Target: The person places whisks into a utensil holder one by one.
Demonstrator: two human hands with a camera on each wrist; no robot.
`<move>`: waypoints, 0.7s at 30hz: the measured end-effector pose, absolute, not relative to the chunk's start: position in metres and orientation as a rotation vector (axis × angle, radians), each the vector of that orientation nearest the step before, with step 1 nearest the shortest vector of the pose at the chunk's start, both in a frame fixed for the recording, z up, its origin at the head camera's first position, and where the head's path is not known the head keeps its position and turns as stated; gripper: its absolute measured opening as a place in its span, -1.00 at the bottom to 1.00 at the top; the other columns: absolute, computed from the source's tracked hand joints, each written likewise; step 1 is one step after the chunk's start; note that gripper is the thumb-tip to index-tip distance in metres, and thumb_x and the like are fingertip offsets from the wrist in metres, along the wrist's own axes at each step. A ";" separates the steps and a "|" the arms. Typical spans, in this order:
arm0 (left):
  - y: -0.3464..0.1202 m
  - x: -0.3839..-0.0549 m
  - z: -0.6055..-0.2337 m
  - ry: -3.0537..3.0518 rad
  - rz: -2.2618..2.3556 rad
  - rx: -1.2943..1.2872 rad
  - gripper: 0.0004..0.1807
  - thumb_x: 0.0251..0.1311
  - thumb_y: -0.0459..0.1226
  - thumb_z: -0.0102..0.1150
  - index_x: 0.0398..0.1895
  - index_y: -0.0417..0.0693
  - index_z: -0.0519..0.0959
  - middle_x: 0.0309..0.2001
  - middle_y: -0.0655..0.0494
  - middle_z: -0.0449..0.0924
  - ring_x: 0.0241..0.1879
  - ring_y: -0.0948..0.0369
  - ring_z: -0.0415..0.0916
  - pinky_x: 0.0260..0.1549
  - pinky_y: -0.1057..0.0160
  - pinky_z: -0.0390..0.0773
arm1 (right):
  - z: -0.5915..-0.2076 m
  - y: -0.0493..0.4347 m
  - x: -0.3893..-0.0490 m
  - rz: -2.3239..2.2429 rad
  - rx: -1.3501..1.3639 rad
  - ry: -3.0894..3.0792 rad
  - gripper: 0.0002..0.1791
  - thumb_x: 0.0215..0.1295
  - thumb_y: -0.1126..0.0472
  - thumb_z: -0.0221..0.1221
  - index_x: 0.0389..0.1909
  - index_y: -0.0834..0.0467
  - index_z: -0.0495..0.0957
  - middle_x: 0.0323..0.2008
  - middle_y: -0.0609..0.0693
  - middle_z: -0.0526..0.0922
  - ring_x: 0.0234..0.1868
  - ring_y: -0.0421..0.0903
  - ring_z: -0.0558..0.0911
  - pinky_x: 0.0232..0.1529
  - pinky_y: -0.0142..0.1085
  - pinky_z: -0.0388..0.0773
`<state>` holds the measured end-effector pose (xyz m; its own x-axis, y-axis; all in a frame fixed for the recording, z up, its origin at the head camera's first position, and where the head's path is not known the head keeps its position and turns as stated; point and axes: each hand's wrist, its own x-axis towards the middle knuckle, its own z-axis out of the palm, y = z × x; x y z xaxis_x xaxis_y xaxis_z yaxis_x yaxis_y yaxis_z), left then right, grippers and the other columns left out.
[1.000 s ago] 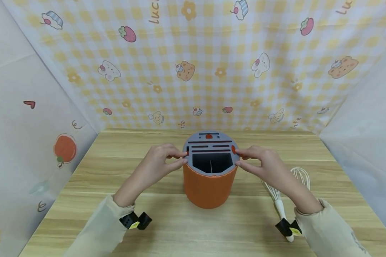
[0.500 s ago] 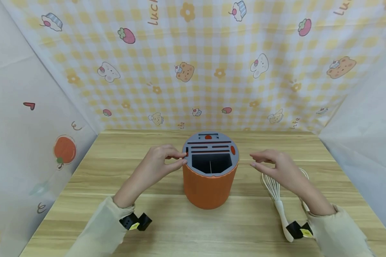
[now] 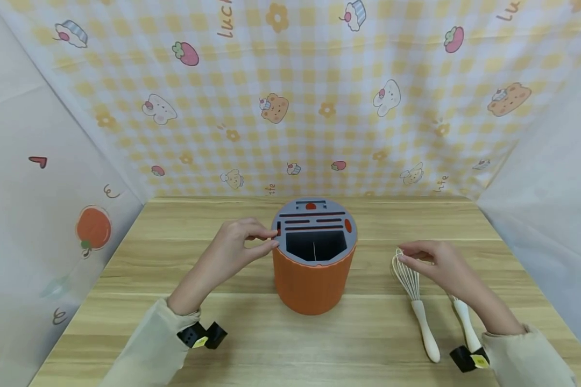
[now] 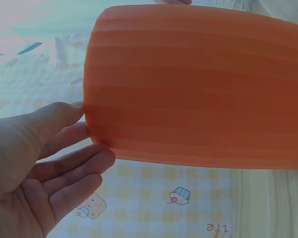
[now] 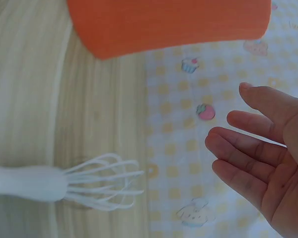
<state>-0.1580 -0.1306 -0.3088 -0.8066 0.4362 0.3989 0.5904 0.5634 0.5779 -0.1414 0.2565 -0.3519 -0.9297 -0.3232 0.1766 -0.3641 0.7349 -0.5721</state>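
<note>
An orange round utensil holder (image 3: 314,285) with a grey slotted lid (image 3: 282,257) stands on the table in the head view. At the lid's left rim rests my left hand (image 3: 237,242), thumb and fingertips touching the edge. The left wrist view shows that hand (image 4: 54,158) against the holder's ribbed orange side (image 4: 198,89), fingers loosely bent. My right hand (image 3: 440,263) is apart from the holder, above the wire head of a white whisk (image 3: 409,279). In the right wrist view the right hand (image 5: 268,148) has relaxed fingers with nothing between them.
A second white-handled utensil (image 3: 466,325) lies under my right forearm, its upper end mostly hidden. Behind the wooden table (image 3: 213,209) hangs a yellow checked cloth (image 3: 319,80). White sheets close off both sides.
My right hand has let go of the lid's right rim and moved right and nearer, to over the whisk head. The left hand has stayed at the left rim.
</note>
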 end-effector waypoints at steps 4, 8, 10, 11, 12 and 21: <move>-0.130 -0.158 -0.309 -2.579 -1.073 -0.864 -0.85 0.00 -0.31 0.34 -0.31 -0.05 0.71 -0.39 0.27 0.59 -0.35 0.35 0.53 -0.26 0.22 0.58 | -0.360 0.265 -0.139 0.983 0.571 -2.864 -0.67 0.24 0.19 0.17 -0.08 0.35 0.56 -0.22 0.09 0.65 -0.29 -0.13 0.62 -0.29 -0.33 0.57; -0.130 -0.158 -0.309 -2.576 -1.072 -0.868 -0.85 0.00 -0.31 0.34 -0.31 -0.05 0.71 -0.38 0.27 0.60 -0.34 0.35 0.53 -0.26 0.22 0.58 | -0.367 0.273 -0.134 0.988 0.559 -2.869 -0.67 0.23 0.21 0.18 -0.09 0.37 0.56 -0.27 0.07 0.66 -0.34 -0.22 0.61 -0.34 -0.38 0.57; -0.129 -0.159 -0.310 -2.576 -1.072 -0.869 -0.86 0.00 -0.31 0.34 -0.31 -0.05 0.71 -0.38 0.27 0.60 -0.34 0.36 0.53 -0.26 0.24 0.58 | -0.370 0.276 -0.132 0.982 0.543 -2.880 -0.68 0.22 0.22 0.19 -0.10 0.38 0.56 -0.28 0.08 0.66 -0.35 -0.22 0.62 -0.36 -0.38 0.57; -0.129 -0.159 -0.310 -2.575 -1.073 -0.868 -0.86 0.00 -0.31 0.34 -0.31 -0.05 0.71 -0.38 0.26 0.60 -0.35 0.36 0.53 -0.26 0.22 0.58 | -0.372 0.277 -0.131 0.980 0.536 -2.888 -0.68 0.22 0.22 0.19 -0.10 0.38 0.56 -0.29 0.07 0.66 -0.35 -0.23 0.61 -0.36 -0.38 0.57; -0.129 -0.159 -0.310 -2.574 -1.070 -0.869 -0.86 0.00 -0.31 0.34 -0.32 -0.05 0.71 -0.38 0.26 0.60 -0.35 0.36 0.53 -0.26 0.23 0.58 | -0.373 0.279 -0.130 0.987 0.528 -2.897 -0.68 0.22 0.23 0.19 -0.11 0.38 0.56 -0.30 0.07 0.66 -0.36 -0.24 0.61 -0.37 -0.38 0.57; -0.130 -0.157 -0.309 -2.579 -1.076 -0.849 -0.88 0.00 -0.29 0.34 -0.34 -0.02 0.71 -0.36 0.29 0.60 -0.32 0.36 0.54 -0.25 0.23 0.58 | -0.382 0.290 -0.123 1.069 0.548 -2.929 -0.70 0.22 0.22 0.19 -0.12 0.34 0.58 -0.33 -0.05 0.65 -0.35 -0.32 0.58 -0.36 -0.38 0.57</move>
<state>-0.1574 -0.1295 -0.3092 -0.8084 0.4266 0.4056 0.5883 0.5648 0.5787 -0.1225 0.2903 -0.3822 -0.9399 -0.3282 0.0945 -0.3119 0.7120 -0.6291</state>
